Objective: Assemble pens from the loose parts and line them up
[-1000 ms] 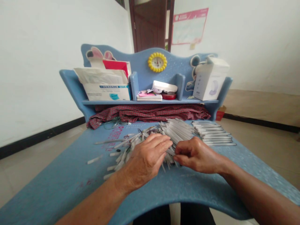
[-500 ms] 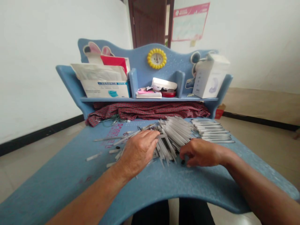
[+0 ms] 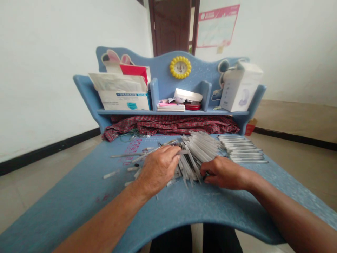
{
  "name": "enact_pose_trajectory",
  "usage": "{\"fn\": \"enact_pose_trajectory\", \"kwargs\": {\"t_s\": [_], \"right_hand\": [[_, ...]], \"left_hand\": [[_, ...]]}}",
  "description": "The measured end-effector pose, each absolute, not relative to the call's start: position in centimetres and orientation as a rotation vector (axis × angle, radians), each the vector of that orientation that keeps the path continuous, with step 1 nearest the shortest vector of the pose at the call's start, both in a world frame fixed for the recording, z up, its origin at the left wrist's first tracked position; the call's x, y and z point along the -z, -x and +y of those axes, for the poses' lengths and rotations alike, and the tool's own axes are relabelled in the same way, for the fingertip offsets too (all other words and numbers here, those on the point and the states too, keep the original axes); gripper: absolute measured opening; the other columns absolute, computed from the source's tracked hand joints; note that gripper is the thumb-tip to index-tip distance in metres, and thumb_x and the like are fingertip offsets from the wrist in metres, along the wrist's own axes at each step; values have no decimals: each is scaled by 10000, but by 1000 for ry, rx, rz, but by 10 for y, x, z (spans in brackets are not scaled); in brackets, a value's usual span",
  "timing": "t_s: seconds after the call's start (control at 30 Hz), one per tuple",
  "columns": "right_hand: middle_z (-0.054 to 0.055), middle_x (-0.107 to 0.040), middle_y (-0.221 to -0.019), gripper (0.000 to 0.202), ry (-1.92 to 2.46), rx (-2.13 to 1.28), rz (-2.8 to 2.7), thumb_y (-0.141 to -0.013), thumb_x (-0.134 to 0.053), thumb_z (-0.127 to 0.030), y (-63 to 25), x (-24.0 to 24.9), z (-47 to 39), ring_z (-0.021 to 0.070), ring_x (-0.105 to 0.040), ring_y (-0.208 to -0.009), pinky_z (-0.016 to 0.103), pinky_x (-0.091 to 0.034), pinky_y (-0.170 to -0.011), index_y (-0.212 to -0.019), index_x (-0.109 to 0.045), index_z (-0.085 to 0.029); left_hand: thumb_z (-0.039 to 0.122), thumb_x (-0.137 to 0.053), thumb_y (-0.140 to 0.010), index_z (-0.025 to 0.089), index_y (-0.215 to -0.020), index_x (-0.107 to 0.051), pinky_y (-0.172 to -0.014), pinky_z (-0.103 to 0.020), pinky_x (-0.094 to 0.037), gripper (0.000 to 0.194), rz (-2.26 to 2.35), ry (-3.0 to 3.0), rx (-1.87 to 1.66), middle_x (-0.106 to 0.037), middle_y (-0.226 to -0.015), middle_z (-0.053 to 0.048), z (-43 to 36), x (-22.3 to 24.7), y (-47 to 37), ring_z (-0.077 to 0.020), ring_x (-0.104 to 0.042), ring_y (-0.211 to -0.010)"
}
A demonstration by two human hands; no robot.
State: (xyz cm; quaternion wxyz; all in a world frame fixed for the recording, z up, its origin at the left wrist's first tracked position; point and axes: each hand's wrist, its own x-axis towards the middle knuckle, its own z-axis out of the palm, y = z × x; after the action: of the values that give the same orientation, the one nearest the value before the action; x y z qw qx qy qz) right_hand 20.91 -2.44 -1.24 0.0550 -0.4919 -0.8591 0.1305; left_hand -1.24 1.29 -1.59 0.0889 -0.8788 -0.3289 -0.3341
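My left hand is closed on a pale pen cap that sticks out to the right from its fingertips. My right hand has thumb and fingers pinched together at the right front edge of the pile, around something dark and small, mostly hidden. Between and behind the hands lies a pile of clear pen parts on the blue desk. Right of the pile, finished-looking pens lie side by side in a row. Loose caps and thin rods are scattered left of my left hand.
A checked cloth lies under the desk's shelf. On the shelf stand a mask box, a white box, papers and a red round tin. A yellow flower clock is on the backboard.
The fingers of my right hand have closed over the small black piece that lay beside them. My left hand keeps its hold on the cap. The whole view has shifted slightly.
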Motion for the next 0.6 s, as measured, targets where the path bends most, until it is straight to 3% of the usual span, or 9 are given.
{"fn": "enact_pose_trajectory", "kwargs": {"t_s": [0.1,0.2,0.37,0.6], "right_hand": [[-31,-573,-582,49,1400,-410,-2533,-776,-601,-196,-205,11,-30,82,-483,-513,203,-298,-501,-792,-644,-179],[-27,-597,-617,129,1221,-351,-2542,-822,-585,-236,-199,14,-37,87,-522,-533,202,-310,-513,-935,-626,-186],[15,-630,-707,135,995,-29,-2657,-897,-483,-230,-185,32,-43,104,-542,-575,245,-291,-532,-960,-576,-154],[2,-577,-618,171,817,377,-2631,-903,-418,-126,-174,49,-42,120,-478,-504,291,-278,-504,-951,-579,-153]], "left_hand": [[116,-530,-832,125,-974,-624,-785,-358,-517,171,-1023,2619,994,-692,-915,-76,13,15,13,-224,-650,-868],[125,-517,-840,135,-972,-622,-799,-365,-514,169,-1082,2616,982,-690,-924,-78,13,15,14,-227,-648,-883],[135,-506,-842,140,-948,-626,-818,-377,-511,160,-1147,2604,974,-688,-928,-87,12,14,14,-236,-645,-903],[138,-499,-843,144,-945,-631,-822,-374,-510,168,-1195,2587,1022,-689,-925,-85,12,11,16,-228,-646,-894]]}}
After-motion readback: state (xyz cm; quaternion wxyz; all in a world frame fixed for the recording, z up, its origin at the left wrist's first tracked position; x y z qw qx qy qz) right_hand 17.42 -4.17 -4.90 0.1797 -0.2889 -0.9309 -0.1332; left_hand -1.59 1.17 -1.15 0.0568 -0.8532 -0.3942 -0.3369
